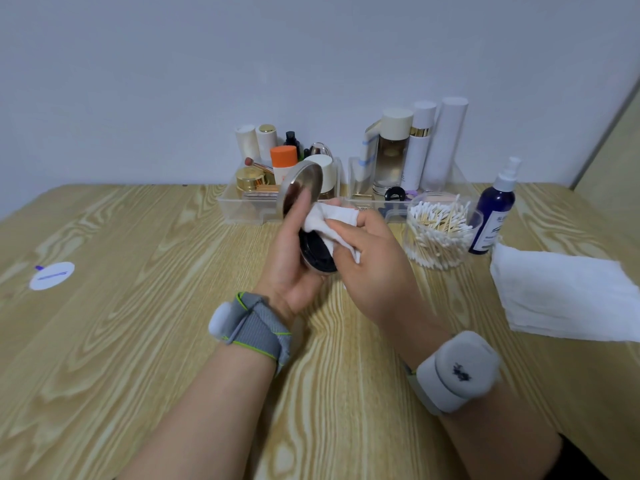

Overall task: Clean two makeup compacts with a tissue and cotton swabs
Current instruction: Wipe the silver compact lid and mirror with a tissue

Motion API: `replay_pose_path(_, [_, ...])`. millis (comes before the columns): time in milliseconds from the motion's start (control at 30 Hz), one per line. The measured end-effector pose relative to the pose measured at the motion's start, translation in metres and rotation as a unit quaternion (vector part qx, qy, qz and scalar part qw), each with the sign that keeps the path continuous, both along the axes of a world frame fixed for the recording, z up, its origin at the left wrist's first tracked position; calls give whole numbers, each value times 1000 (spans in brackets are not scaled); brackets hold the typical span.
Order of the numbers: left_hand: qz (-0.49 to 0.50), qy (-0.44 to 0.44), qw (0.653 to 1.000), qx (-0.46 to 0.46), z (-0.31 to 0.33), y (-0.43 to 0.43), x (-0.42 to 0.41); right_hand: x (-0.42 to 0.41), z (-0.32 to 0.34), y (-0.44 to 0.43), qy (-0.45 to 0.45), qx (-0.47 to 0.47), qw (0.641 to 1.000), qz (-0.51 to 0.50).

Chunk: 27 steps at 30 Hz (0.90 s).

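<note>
On your pale wood-grain table [138,341], a round white sticker with purple print [52,276] is lying far to your left. Two clear plastic organiser trays [239,207] [459,181] are sitting against the grey wall [173,81], holding an orange-capped tube [284,161] and tall white cylindrical bottles [445,140]. A dark blue spray bottle [493,216] is standing just right of them.

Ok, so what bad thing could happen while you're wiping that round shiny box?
The open compact sits only in the left hand, above the table; a hard wipe with the tissue in the right hand might knock it loose. The swab jar and spray bottle stand near that hand, so a wide swing could tip them.
</note>
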<state>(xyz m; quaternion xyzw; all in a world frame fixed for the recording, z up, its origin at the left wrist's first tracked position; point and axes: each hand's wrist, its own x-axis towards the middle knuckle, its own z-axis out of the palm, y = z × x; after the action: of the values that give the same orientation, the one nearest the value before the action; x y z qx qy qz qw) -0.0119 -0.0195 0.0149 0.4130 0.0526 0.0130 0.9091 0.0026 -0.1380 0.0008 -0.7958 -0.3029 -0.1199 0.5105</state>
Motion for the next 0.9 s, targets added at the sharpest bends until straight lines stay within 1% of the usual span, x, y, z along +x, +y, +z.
replay_pose_path(133, [11, -14, 1000, -11, 2, -1, 0, 0, 0, 1, -37, -56, 997, -33])
replay_pose_path(200, [25, -10, 999, -36, 3, -1, -1, 1, 1, 1, -44, -81, 995, -44])
replay_pose_path(433, [55, -44, 996, -45, 5, 0, -2, 0, 5, 0, -43, -113, 990, -66])
replay_pose_path(600, [55, -59, 995, -55, 4, 3, -2, -1, 6, -1, -28, -103, 993, -53])
replay_pose_path(767, [61, -59, 995, -52, 4, 4, -1, -2, 5, -2, -1, -49, 999, -12])
replay_pose_path(900, [67, -53, 995, -47, 3, 3, -1, -3, 6, -2, 35, -24, 999, 17])
